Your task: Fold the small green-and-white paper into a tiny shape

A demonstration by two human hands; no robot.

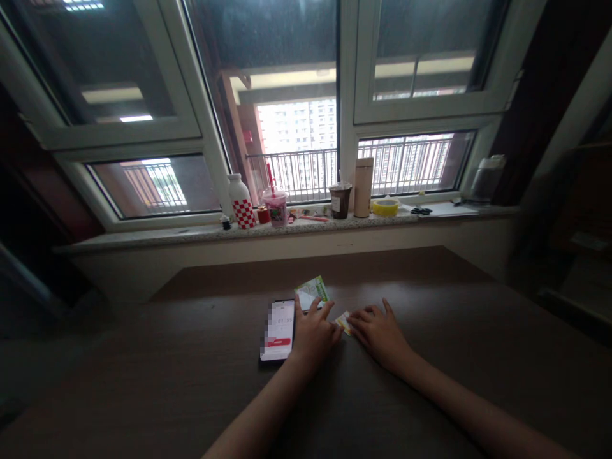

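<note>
- The left hand (313, 335) has its outer fingers spread apart over the tabletop (201, 382), reaching the near edge of the larger printed piece; its thumb side meets the small printed piece (343, 322). Whether thumb and finger close on that piece, I cannot tell.
- The right hand (380, 335) brings its fingertips to the opposite side of the small piece, one finger raised; whether they pinch it or only press, I cannot tell.
- The small piece lies low between the two hands, probably touched from both sides to keep it from sliding.
- The larger green-and-white printed piece (310, 291) lies just beyond the left hand, perhaps steadied by its fingertips. That makes two printed pieces.
- One smartphone (278, 331) lies screen up beside the left hand, probably so that its lit display, with digits and a red button, can be read.
- Farther out, the windowsill (191, 237) carries one checkered bottle (243, 207), two drink cups, one pink (275, 209) and one dark (340, 203), one tan tumbler (363, 189), one yellow tape roll (385, 208), one pair of scissors (421, 211) and one clear jug (488, 180); smaller items there are too blurred to count.
</note>
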